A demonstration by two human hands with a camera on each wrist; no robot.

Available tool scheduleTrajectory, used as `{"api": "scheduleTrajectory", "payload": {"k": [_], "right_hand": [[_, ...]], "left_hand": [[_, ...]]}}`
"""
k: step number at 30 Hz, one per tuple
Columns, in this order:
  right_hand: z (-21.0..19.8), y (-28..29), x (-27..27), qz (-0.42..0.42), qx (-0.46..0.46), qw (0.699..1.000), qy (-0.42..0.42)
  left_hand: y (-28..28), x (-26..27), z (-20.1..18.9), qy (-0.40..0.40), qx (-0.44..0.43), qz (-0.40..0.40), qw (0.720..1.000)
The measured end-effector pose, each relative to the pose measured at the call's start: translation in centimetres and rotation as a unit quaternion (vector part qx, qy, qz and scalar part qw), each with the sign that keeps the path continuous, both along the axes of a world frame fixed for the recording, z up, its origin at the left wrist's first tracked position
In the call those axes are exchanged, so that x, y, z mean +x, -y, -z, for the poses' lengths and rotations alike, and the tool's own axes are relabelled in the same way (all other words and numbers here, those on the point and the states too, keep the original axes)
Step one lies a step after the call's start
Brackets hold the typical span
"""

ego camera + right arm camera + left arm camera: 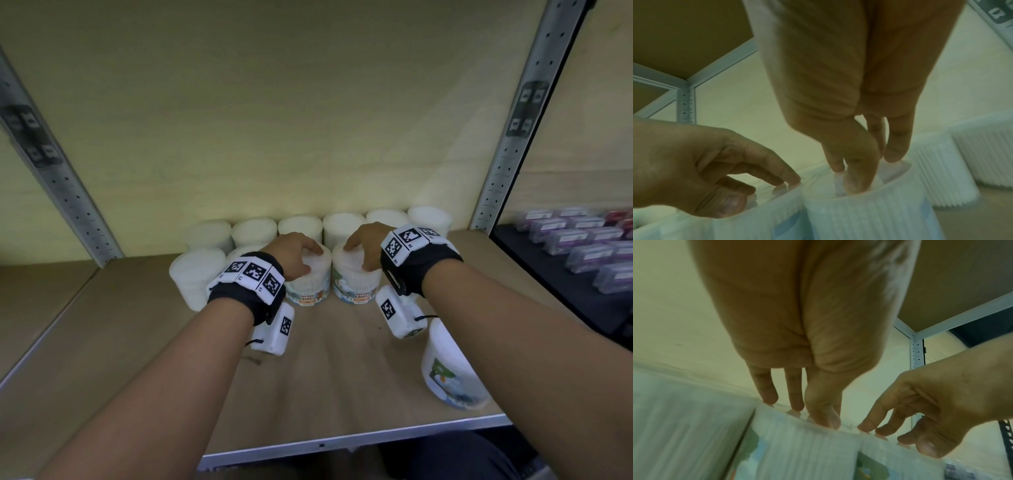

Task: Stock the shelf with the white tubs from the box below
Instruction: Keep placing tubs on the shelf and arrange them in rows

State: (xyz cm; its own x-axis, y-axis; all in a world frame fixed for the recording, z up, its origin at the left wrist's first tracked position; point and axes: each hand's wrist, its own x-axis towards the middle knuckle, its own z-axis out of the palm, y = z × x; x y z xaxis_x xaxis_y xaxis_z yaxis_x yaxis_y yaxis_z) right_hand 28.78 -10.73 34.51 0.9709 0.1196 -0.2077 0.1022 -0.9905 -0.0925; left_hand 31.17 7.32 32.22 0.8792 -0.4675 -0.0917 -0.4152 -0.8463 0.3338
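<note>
Two white cotton-bud tubs stand side by side on the shelf board (pixel 325 370), in front of a back row of several white tubs (pixel 342 226). My left hand (pixel 303 257) grips the left tub (pixel 308 291) from above, fingertips on the far lid rim, thumb on the near rim. The right hand (pixel 359 251) holds the right tub (pixel 356 287) by its lid in the same way. The left wrist view shows the left hand (pixel 797 412) on its tub (pixel 797 451). In the right wrist view the right hand (pixel 859 175) clasps its tub (pixel 869 216).
Another tub (pixel 448 373) stands near the shelf's front right, under my right forearm. Two more tubs (pixel 195 274) sit left of my left hand. Grey metal uprights (pixel 513 137) frame the bay. Purple packs (pixel 582 246) fill the neighbouring shelf on the right.
</note>
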Motion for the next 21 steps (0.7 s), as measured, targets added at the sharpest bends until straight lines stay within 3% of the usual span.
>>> {"api": "scheduleTrajectory", "payload": {"k": [21], "right_hand": [[-1.3, -1.1, -9.4, -0.055, -0.038, 0.997, -0.037]], "left_hand": [[-2.1, -10.4, -0.9, -0.022, -0.004, 0.031, 0.999]]}}
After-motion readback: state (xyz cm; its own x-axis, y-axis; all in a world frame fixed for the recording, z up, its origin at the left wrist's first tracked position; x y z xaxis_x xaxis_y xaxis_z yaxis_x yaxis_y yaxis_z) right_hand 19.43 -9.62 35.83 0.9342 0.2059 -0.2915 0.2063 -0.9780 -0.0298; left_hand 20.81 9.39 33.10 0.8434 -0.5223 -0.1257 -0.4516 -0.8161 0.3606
